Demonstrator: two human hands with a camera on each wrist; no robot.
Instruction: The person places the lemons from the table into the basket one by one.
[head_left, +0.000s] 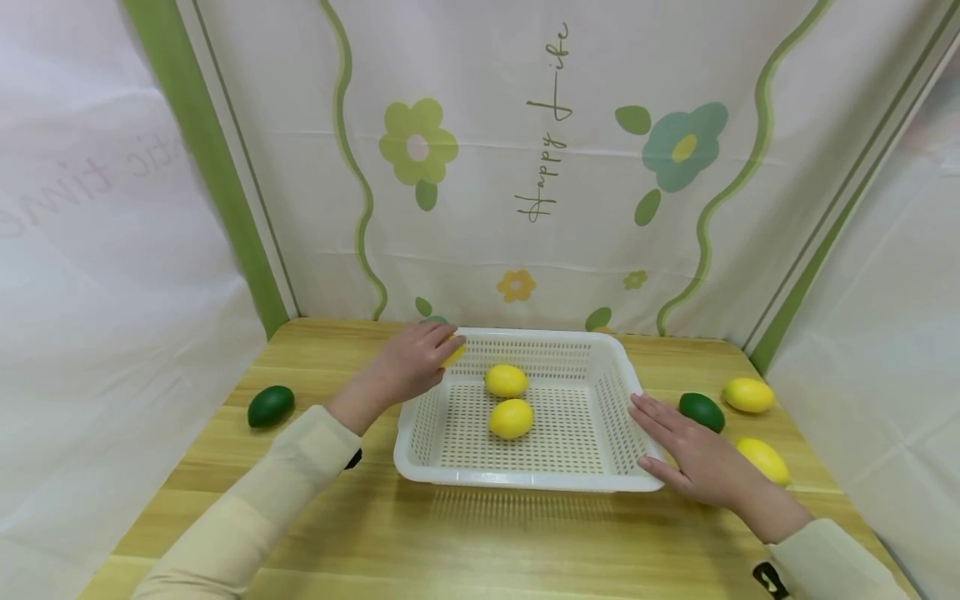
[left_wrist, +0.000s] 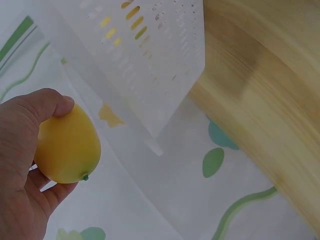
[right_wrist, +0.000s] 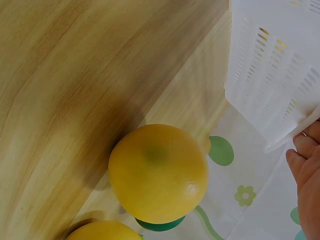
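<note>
A white perforated plastic basket stands on the wooden table with two yellow lemons inside, one lemon behind the other lemon. My left hand is over the basket's back left corner, gripping a third lemon between thumb and fingers. In the left wrist view, this lemon's small green tip points away from the palm. On the right, my right hand lays its nearly straight fingers against the basket's right rim. Beside that hand, a lemon shows large in the right wrist view.
Right of the basket lie a dark green oval fruit, a lemon behind it and another lemon near the right wrist. Another dark green fruit sits at the left. A printed curtain hangs behind the table.
</note>
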